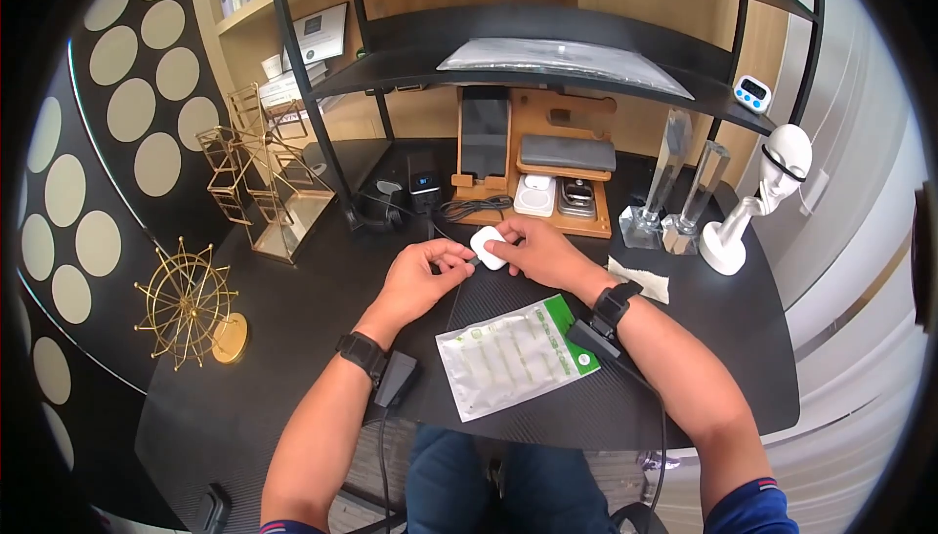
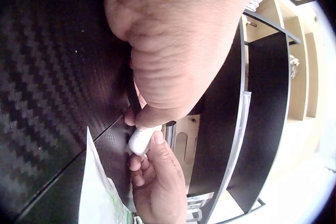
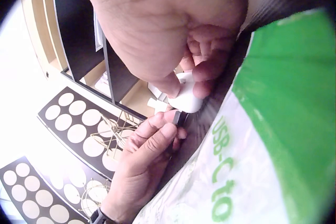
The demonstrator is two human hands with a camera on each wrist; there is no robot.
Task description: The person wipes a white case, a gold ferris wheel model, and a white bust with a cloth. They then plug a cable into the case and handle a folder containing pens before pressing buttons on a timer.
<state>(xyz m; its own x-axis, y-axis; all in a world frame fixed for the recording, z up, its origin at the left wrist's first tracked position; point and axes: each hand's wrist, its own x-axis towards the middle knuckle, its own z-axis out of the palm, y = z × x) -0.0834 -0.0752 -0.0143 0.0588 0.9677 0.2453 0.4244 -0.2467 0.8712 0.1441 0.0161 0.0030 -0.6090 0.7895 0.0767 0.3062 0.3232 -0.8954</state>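
Between the two hands, above the desk, is a small white rounded case (image 1: 488,248), also visible in the left wrist view (image 2: 140,141) and the right wrist view (image 3: 186,96). The right hand (image 1: 537,253) grips it with thumb and fingers. The left hand (image 1: 418,278) pinches a dark connector (image 3: 180,118) at the case's edge; whether it is plugged in, I cannot tell. A dark cable runs from behind the left hand toward the back. Nearer the person lies a flat green and white plastic pouch (image 1: 508,356).
A wooden stand (image 1: 596,212) holds a phone (image 1: 485,133) and small devices at the back. Coiled black cable (image 1: 476,208) lies beside it. Crystal trophies (image 1: 645,221), a white head figure (image 1: 728,241) and a cloth (image 1: 640,281) are right; a golden wheel ornament (image 1: 192,307) is left.
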